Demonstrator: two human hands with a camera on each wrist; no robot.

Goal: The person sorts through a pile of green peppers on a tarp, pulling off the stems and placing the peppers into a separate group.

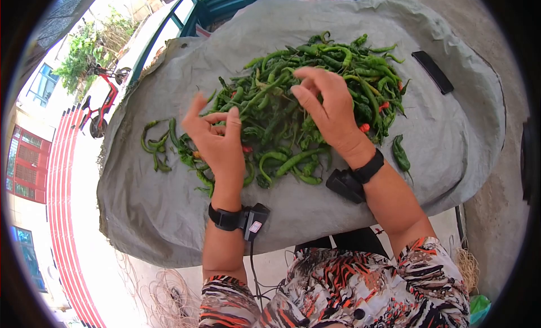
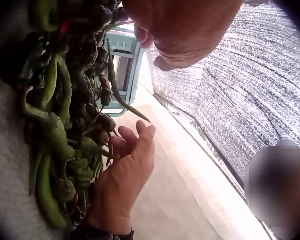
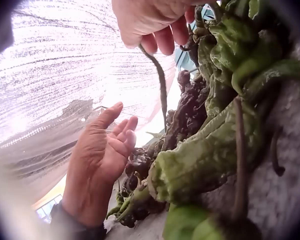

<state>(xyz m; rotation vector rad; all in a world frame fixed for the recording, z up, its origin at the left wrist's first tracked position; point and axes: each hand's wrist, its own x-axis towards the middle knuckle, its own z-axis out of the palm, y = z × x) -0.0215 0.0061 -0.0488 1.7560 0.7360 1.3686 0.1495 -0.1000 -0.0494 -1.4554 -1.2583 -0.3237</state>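
A heap of green chili peppers (image 1: 276,119), with a few red ones, lies on a grey cloth. My right hand (image 1: 332,105) is over the heap and pinches one end of a long, thin green pepper (image 3: 161,82), which hangs from thumb and fingers in the right wrist view. In the head view this pepper slants toward my left hand (image 1: 217,136). That hand is raised over the heap's left side, fingers loosely bent, holding nothing. In the left wrist view the thin pepper (image 2: 119,95) reaches the tips of my right hand (image 2: 125,185).
Several green peppers (image 1: 158,144) lie apart at left, and a dark green one (image 1: 400,153) lies at right. A black phone (image 1: 433,72) rests on the grey cloth (image 1: 462,136). Behind stands a teal metal frame (image 1: 222,5); a red bike (image 1: 104,99) is far left.
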